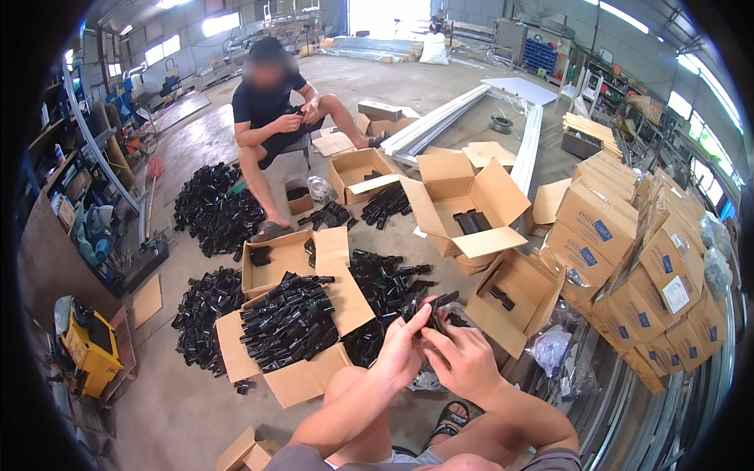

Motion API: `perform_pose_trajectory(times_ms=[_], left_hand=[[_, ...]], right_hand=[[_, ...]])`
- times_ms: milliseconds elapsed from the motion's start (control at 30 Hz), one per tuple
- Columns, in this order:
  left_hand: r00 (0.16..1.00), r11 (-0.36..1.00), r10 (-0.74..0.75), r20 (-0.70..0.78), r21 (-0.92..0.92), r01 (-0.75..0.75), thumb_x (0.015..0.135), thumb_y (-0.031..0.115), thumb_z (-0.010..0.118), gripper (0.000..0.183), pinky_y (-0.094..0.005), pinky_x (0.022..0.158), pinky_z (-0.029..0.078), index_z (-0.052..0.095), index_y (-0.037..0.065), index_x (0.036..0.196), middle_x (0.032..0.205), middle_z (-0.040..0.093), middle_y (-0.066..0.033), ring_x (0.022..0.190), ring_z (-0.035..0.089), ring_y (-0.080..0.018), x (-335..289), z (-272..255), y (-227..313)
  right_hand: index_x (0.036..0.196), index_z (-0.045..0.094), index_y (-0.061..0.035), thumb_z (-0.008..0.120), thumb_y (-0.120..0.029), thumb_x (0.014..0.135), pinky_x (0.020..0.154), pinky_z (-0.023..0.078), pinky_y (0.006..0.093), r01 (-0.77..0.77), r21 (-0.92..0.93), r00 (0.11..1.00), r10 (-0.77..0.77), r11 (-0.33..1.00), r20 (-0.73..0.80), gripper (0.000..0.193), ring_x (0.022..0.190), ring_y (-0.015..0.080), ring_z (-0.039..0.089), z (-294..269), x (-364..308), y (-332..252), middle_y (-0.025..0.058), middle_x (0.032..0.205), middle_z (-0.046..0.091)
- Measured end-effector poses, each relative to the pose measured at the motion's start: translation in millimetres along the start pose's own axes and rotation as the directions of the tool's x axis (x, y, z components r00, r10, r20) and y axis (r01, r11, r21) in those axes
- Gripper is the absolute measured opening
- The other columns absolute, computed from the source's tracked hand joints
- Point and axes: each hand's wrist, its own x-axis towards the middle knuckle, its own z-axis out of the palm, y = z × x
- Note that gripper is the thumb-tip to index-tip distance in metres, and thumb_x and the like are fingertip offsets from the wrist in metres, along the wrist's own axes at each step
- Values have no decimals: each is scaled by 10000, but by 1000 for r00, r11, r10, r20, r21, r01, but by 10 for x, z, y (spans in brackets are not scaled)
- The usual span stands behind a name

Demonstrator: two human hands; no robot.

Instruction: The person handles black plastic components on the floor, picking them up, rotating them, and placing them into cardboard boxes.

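Right now my left hand and right hand meet above my knees, both sets of fingers pinching a black plastic fitting; it looks like two pieces held together, though the view is too small to be sure. Just beyond my hands lies a flattened cardboard box heaped with black tube fittings, which I judge to be the finished lot, fairly full already. Plenty seems left: loose piles of black parts cover the floor further out, and stacked sealed cartons stand to my right. Across from me a seated co-worker handles a similar piece.
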Motion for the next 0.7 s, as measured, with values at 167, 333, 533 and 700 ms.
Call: perform_pose_trajectory(times_ms=[167,333,533,700], left_hand=[[990,995,-21,137,102,7,978,198,627,332,-330,854,535,607,69,1283,994,659,-31,894,635,-123,135,294,199],[949,940,-221,226,308,146,997,161,584,321,-290,778,554,581,56,1301,984,640,-30,861,619,-125,427,252,-14],[948,876,-299,107,425,228,1012,207,564,265,-315,856,536,581,80,1244,1095,639,-36,991,629,-156,651,-3,-290],[922,812,-360,142,535,234,1030,172,514,300,-297,902,507,516,45,1301,1179,584,-23,1086,562,-112,586,-124,-349]], right_hand=[[1332,535,-33,729,-263,864,842,502,379,-259,360,811,404,896,-423,557,930,298,653,-139,-40,246,150,1143,658],[1360,506,-5,569,-280,1014,748,525,282,-384,907,813,529,175,242,446,868,152,651,-49,-126,856,111,1132,671],[1185,616,11,626,-212,974,663,513,288,-643,532,701,703,551,119,307,727,127,642,56,-232,792,85,878,689],[1022,668,6,666,-214,931,682,497,326,-599,386,723,681,701,-115,238,721,205,657,167,-324,971,125,792,685]])
